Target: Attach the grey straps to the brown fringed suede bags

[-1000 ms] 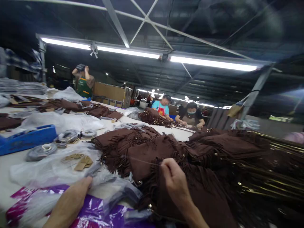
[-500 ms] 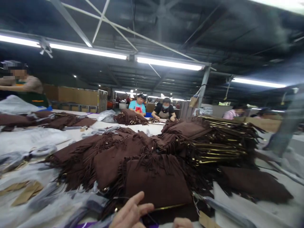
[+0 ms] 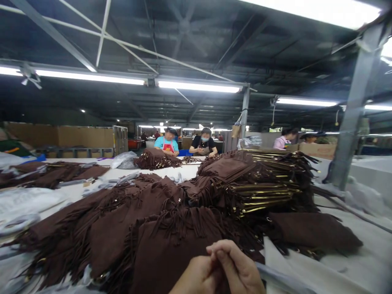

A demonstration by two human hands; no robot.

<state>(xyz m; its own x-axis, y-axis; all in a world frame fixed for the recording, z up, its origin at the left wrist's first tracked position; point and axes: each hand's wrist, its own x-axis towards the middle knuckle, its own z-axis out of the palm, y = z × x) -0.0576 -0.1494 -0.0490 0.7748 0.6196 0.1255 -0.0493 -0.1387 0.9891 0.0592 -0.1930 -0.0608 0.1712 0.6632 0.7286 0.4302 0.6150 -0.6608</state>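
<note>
fringed bag (image 3: 171, 253) lay flat on the table (image 3: 309, 265) directly beneath both hands, at the near edge. left hand (image 3: 196, 279) and right hand (image 3: 240, 267) met above it, fingertips pinched closed against each other; whatever sat between them was too small to tell. judgement: fine work at this spot calls for a short, firm pinch held clear of the loose fringe. bag surface was dark brown, matte and suede-like, trimmed with thin cut strips. similar bags (image 3: 101, 228) spread to the left. a stack of bags (image 3: 263, 183) with gold-toned edges stood behind. two co-workers (image 3: 203, 143) sat at the far end.
</note>
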